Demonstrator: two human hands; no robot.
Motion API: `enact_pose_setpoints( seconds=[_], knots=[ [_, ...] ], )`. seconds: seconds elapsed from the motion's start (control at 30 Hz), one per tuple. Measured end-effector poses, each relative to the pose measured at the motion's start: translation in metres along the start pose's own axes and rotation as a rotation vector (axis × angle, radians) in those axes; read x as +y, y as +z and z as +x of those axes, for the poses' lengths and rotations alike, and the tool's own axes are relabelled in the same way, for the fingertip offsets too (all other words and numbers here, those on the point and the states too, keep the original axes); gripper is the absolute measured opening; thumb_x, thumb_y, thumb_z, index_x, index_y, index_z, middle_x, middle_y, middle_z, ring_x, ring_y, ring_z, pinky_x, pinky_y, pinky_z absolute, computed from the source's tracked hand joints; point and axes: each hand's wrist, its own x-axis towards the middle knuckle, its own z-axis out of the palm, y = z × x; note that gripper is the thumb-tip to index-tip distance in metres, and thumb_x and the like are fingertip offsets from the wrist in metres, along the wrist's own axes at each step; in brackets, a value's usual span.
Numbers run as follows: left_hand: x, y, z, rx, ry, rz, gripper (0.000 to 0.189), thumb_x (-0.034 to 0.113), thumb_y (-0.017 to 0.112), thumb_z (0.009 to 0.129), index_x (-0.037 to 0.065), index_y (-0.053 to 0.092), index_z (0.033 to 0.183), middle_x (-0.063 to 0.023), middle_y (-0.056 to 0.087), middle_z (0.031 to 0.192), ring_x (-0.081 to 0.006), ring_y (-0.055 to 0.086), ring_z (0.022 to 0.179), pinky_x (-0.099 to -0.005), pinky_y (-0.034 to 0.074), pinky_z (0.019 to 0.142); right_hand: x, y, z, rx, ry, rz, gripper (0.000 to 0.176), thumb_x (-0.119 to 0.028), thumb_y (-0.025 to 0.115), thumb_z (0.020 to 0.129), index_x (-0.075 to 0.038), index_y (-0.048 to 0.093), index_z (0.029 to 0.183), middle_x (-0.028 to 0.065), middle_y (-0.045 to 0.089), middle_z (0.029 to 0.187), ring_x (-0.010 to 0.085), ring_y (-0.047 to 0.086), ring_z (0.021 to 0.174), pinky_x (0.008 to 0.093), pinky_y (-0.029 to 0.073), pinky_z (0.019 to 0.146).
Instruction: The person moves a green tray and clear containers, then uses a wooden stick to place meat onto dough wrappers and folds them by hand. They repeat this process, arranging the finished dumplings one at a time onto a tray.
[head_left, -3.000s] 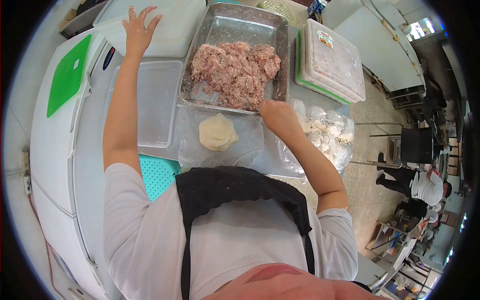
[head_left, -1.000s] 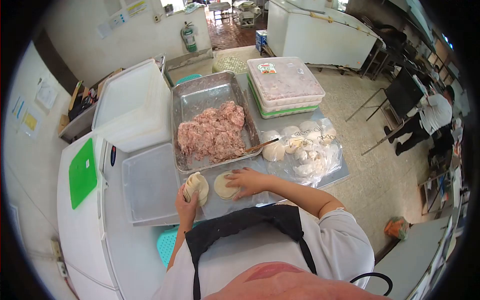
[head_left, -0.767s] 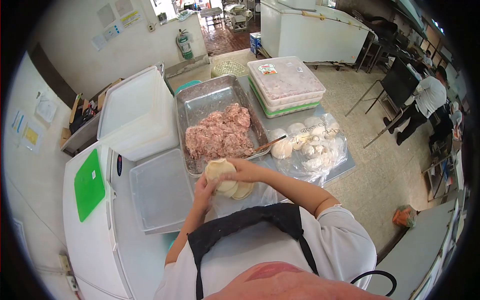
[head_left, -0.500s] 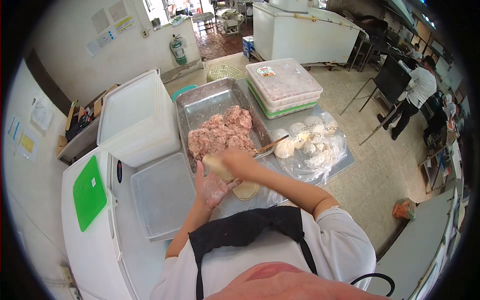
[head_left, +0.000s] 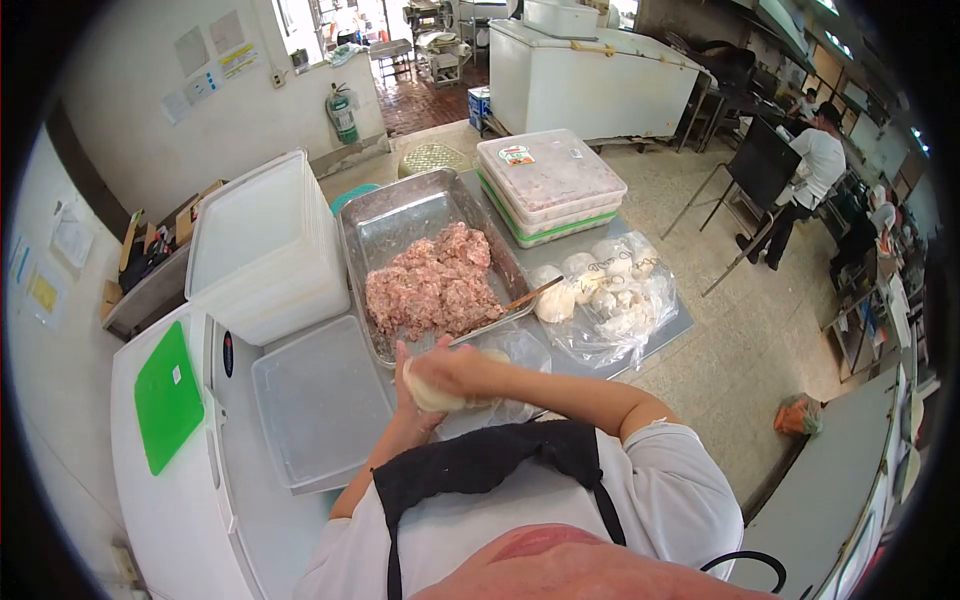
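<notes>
My left hand (head_left: 412, 412) is cupped under a round, pale dough wrapper (head_left: 430, 398) just in front of the meat tray. Over the same wrapper lies my right hand (head_left: 460, 370), its fingers curled and partly hiding it. Behind the hands, a deep metal tray (head_left: 400, 195) holds a large heap of minced meat filling (head_left: 435, 280). A thin stick-like utensil (head_left: 533, 294) leans across the tray's right corner, its lower end in the meat. Clear plastic (head_left: 520, 352) lies on the table beside my right hand.
To the right, a clear bag with several dough balls (head_left: 615, 290) sits near stacked lidded containers (head_left: 550, 175). On the left are stacked white tubs (head_left: 250, 240), a translucent lid (head_left: 320, 400) and a green board (head_left: 168, 400). A person (head_left: 815, 170) stands across the room.
My right hand has moved down and left, from the tray's front edge onto my left hand. The wrapper is now lower, and my head view has shifted slightly.
</notes>
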Motion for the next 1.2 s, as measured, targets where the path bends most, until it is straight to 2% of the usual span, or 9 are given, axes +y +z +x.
enact_pose_setpoints(
  seconds=[0.17, 0.2, 0.27, 0.47, 0.67, 0.8, 0.97, 1.03, 1.2],
  knots=[
    [-0.016, 0.040, -0.005, 0.472, 0.174, 0.623, 0.071, 0.060, 0.041, 0.094, 0.006, 0.039, 0.139, -0.0149, 0.042, 0.142, -0.0322, 0.043, 0.128, -0.0530, 0.036, 0.103, 0.048, -0.046, -0.009, 0.092, 0.120, -0.018, 0.026, -0.025, 0.059, 0.087, -0.015, 0.063, 0.111, 0.0106, 0.068, 0.098, 0.0312, 0.066, 0.085, 0.0408, 0.052, 0.073],
    [-0.017, 0.021, 0.000, 0.476, 0.181, 0.616, 0.071, 0.060, 0.041, 0.094, 0.006, 0.039, 0.139, -0.0149, 0.042, 0.142, -0.0322, 0.043, 0.128, -0.0530, 0.036, 0.103, 0.044, -0.058, -0.009, 0.082, 0.115, -0.016, 0.026, -0.025, 0.059, 0.087, -0.015, 0.063, 0.111, 0.0106, 0.068, 0.098, 0.0312, 0.066, 0.085, 0.0408, 0.052, 0.073],
    [-0.020, -0.039, 0.016, 0.433, 0.529, 1.620, 0.059, 0.043, 0.057, 0.091, 0.006, 0.045, 0.135, -0.0141, 0.047, 0.137, -0.0325, 0.045, 0.126, -0.0504, 0.039, 0.100, 0.038, -0.074, -0.014, 0.145, 0.014, -0.055, 0.026, -0.025, 0.056, 0.087, -0.015, 0.065, 0.110, 0.0114, 0.068, 0.095, 0.0312, 0.066, 0.081, 0.0422, 0.052, 0.067],
    [-0.066, -0.034, 0.043, 0.120, 0.551, 2.530, 0.054, 0.030, 0.072, 0.075, 0.009, 0.056, 0.123, -0.0167, 0.052, 0.128, -0.0375, 0.046, 0.120, -0.0501, 0.035, 0.099, 0.050, -0.079, -0.022, 0.125, -0.040, 0.044, 0.026, -0.028, 0.057, 0.089, -0.012, 0.065, 0.107, 0.0123, 0.068, 0.097, 0.0327, 0.065, 0.086, 0.0410, 0.052, 0.074],
    [-0.082, -0.048, 0.046, 0.439, 0.668, 2.519, 0.049, 0.027, 0.074, 0.067, 0.011, 0.062, 0.111, -0.0145, 0.056, 0.120, -0.0362, 0.048, 0.116, -0.0511, 0.036, 0.094, 0.103, -0.037, -0.056, -0.045, 0.131, 0.176, 0.031, -0.031, 0.055, 0.090, -0.012, 0.064, 0.114, 0.0152, 0.067, 0.104, 0.0355, 0.064, 0.091, 0.0425, 0.051, 0.078],
    [-0.074, -0.065, 0.041, 0.351, 0.710, 2.460, 0.053, 0.027, 0.074, 0.067, 0.008, 0.060, 0.114, -0.0161, 0.057, 0.121, -0.0369, 0.051, 0.113, -0.0498, 0.038, 0.094, 0.149, 0.011, -0.093, -0.069, 0.137, 0.057, 0.033, -0.032, 0.053, 0.091, -0.014, 0.060, 0.118, 0.0147, 0.067, 0.100, 0.0363, 0.064, 0.087, 0.0458, 0.051, 0.076],
    [-0.076, -0.072, 0.024, 0.666, 0.765, 2.238, 0.050, 0.024, 0.069, 0.075, 0.013, 0.058, 0.122, -0.0171, 0.056, 0.124, -0.0390, 0.050, 0.115, -0.0501, 0.038, 0.096, 0.174, 0.006, -0.108, -0.098, 0.111, 0.079, 0.035, -0.033, 0.054, 0.091, -0.014, 0.059, 0.120, 0.0156, 0.067, 0.102, 0.0360, 0.064, 0.087, 0.0465, 0.051, 0.074],
    [-0.078, -0.066, 0.008, 1.005, 0.761, 2.598, 0.049, 0.021, 0.068, 0.077, 0.013, 0.058, 0.124, -0.0168, 0.054, 0.125, -0.0394, 0.049, 0.114, -0.0498, 0.038, 0.094, 0.172, -0.004, -0.104, -0.127, 0.093, 0.089, 0.035, -0.032, 0.055, 0.090, -0.014, 0.060, 0.120, 0.0153, 0.067, 0.103, 0.0357, 0.064, 0.088, 0.0463, 0.051, 0.074],
    [-0.075, -0.065, -0.023, 1.089, 0.631, 2.368, 0.039, 0.019, 0.068, 0.080, 0.011, 0.062, 0.118, -0.0151, 0.055, 0.122, -0.0375, 0.050, 0.108, -0.0466, 0.040, 0.091, 0.140, -0.044, -0.075, -0.225, 0.082, 0.025, 0.033, -0.030, 0.060, 0.087, -0.013, 0.061, 0.115, 0.0150, 0.067, 0.103, 0.0327, 0.064, 0.092, 0.0440, 0.050, 0.076]
  ],
)
